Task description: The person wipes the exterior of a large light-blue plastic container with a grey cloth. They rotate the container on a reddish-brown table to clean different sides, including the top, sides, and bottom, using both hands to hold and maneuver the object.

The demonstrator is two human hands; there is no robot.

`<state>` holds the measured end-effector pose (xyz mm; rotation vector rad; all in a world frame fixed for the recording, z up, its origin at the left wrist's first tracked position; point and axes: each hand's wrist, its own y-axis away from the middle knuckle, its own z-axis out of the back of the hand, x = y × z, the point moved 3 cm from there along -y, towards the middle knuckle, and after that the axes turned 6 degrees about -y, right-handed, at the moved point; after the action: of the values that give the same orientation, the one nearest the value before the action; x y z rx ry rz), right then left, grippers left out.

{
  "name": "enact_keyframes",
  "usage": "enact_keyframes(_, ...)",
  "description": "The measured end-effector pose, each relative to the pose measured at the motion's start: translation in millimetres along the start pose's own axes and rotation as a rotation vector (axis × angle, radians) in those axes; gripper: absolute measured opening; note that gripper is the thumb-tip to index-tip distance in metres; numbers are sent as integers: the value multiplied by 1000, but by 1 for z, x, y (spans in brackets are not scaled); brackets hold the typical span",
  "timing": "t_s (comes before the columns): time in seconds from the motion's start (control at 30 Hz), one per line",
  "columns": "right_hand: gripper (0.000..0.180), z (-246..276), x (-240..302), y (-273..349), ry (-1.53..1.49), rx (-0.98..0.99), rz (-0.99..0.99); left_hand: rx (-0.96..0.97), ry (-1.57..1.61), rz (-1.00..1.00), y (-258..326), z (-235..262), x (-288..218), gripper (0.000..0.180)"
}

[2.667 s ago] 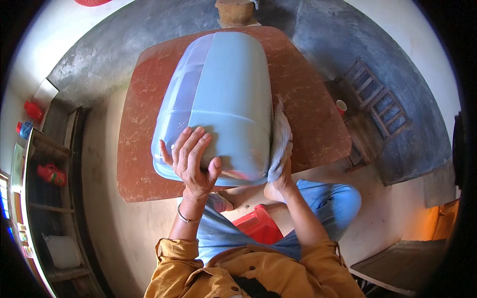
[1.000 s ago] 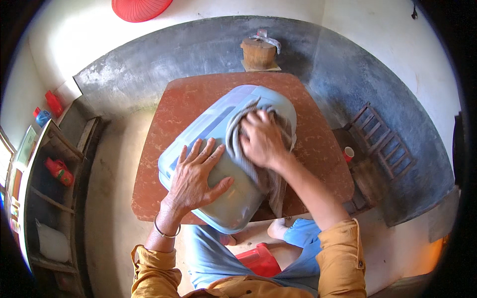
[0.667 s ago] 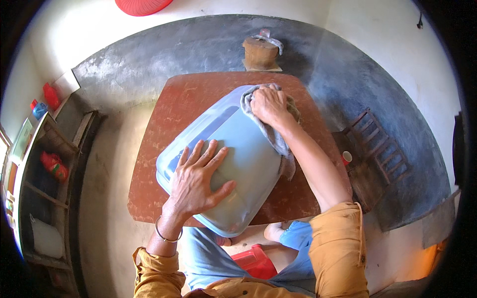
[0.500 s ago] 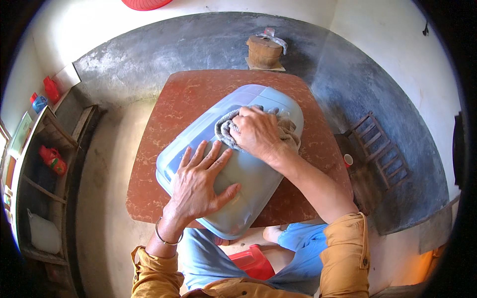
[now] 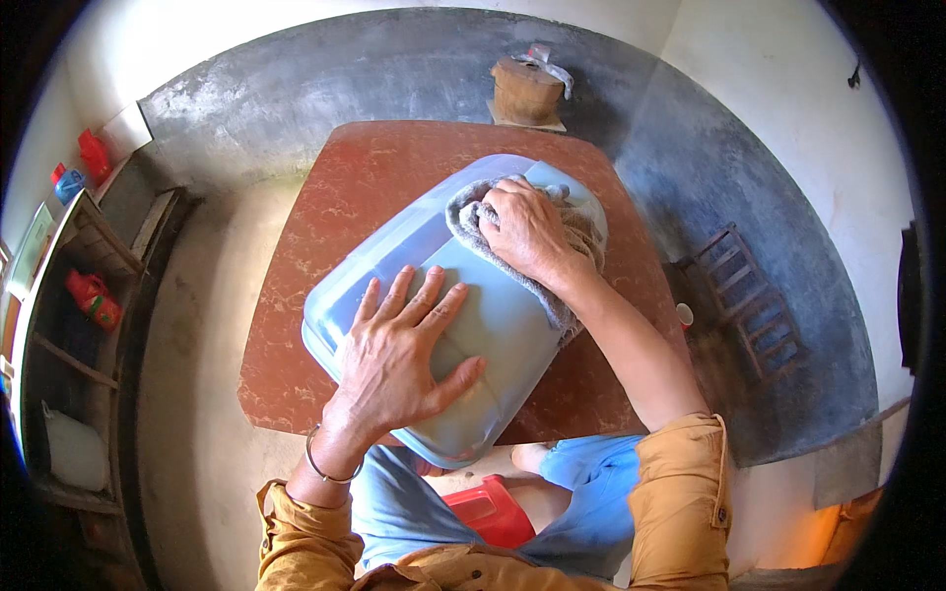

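A large translucent plastic box (image 5: 493, 340), pale blue-grey, lies slantwise on a reddish-brown marbled table (image 5: 296, 266), its near corner reaching past the table's front edge. My left hand (image 5: 399, 355) rests flat on the box's upper face, fingers spread, near its left side. Bunched in my right hand (image 5: 532, 229) is a grey cloth (image 5: 468, 212), pressed onto the far part of the same face. Part of the cloth hangs over the box's right edge. My right palm and the cloth's middle are hidden from above.
A wooden shelf (image 5: 74, 340) with red bottles and a white container stands along the left. Behind the table is a wooden bucket (image 5: 525, 94). On the right are a wooden chair (image 5: 754, 300) and a small cup (image 5: 684, 315). A red stool (image 5: 493, 512) shows between my legs.
My right hand has shifted slightly right with the cloth, and more cloth now drapes over the box's right edge. My left hand stays in about the same place on the box.
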<state>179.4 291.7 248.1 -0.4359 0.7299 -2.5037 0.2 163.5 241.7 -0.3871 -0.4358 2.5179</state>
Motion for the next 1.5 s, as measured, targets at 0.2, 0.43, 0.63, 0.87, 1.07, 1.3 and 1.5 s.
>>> enact_keyframes(0.2,24,4,-50,-24,110,140,-238,-31,19,-14,-2,1,-1,68)
enact_keyframes(0.43,16,-9,-2,-9,-22,109,-55,-13,15,8,0,0,2,68)
enact_keyframes(0.63,22,3,-41,-16,83,-13,-141,-40,29,-22,-2,0,-2,68)
enact_keyframes(0.87,17,-11,3,-9,-16,43,6,-17,31,5,-1,-1,0,67)
enact_keyframes(1.07,17,3,-32,-19,107,131,-254,-57,37,-20,0,1,-2,67)
enact_keyframes(1.3,18,-6,-14,-10,76,57,-186,-22,53,9,-1,1,0,68)
enact_keyframes(1.5,17,8,-19,-9,-79,70,-146,-35,51,2,1,2,-2,68)
